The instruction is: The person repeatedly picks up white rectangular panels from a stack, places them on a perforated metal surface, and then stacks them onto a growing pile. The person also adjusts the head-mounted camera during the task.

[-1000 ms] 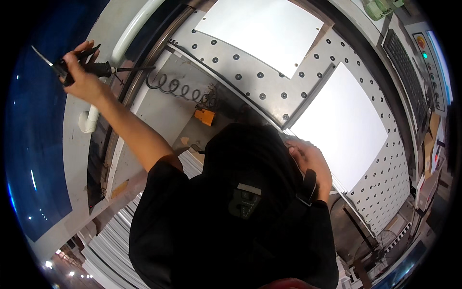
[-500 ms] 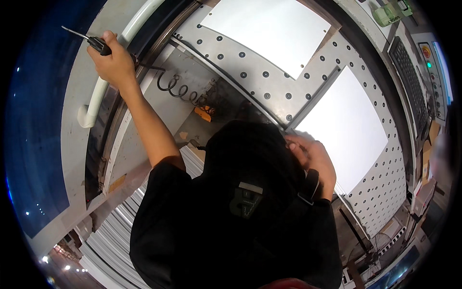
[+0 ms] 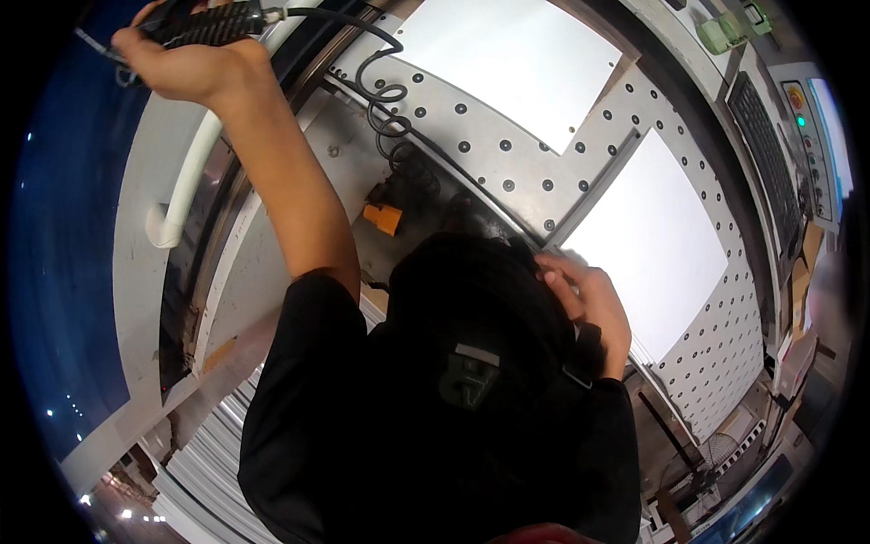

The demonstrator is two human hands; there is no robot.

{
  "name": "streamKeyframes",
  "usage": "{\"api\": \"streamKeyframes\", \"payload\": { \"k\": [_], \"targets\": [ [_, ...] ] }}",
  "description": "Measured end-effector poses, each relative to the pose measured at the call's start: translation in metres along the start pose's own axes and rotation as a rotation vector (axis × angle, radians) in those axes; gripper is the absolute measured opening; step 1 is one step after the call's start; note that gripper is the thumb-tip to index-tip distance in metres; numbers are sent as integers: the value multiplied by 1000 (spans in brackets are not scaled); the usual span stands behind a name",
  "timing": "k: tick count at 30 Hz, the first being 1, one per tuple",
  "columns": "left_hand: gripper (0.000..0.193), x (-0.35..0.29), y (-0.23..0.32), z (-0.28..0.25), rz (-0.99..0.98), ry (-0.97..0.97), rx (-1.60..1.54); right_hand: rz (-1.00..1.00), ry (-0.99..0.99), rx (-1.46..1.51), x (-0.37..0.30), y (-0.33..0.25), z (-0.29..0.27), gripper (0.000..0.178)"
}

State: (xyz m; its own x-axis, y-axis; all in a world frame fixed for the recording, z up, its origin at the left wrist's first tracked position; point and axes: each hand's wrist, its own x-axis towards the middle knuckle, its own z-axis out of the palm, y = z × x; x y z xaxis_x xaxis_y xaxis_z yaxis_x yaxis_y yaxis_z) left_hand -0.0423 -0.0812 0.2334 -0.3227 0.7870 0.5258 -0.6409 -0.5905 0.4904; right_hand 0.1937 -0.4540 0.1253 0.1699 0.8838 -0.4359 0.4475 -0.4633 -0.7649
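Note:
My left hand is raised at the upper left, wrapped round a black, ribbed air blow gun with a thin metal nozzle pointing left. A black coiled hose runs from its rear end down toward the open gap beside the table. By the near corner of a white sheet, my right hand is closed with bent fingers. Dark cloth partly covers its fingertips, so what they pinch, if anything, is hidden. A dark metal bar lies along that sheet's left edge.
The metal table is dotted with black studs and bears another white sheet. A white tubular handle stands at left, an orange part in the gap. At right are a keyboard and a control panel.
My left hand has moved up and turned at the wrist, carrying the air blow gun and stretching the coiled hose up to the right. My right hand stays nearly still.

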Motion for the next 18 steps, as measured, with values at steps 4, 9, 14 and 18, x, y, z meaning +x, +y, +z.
{"api": "streamKeyframes", "payload": {
  "k": [4,9,14,18],
  "targets": [
    [59,24,19,-4,264,-103,254,55,36,31,-8,-4,5,30],
    [49,16,51,31,396,-53,30,88,114,27,-15,-9,15,30],
    [55,29,46,-41,508,-14,428,47,118,25,-10,-8,18,29],
    [41,-7,27,-79,482,-45,654,42,95,5,-8,-7,16,28]
  ]
}}
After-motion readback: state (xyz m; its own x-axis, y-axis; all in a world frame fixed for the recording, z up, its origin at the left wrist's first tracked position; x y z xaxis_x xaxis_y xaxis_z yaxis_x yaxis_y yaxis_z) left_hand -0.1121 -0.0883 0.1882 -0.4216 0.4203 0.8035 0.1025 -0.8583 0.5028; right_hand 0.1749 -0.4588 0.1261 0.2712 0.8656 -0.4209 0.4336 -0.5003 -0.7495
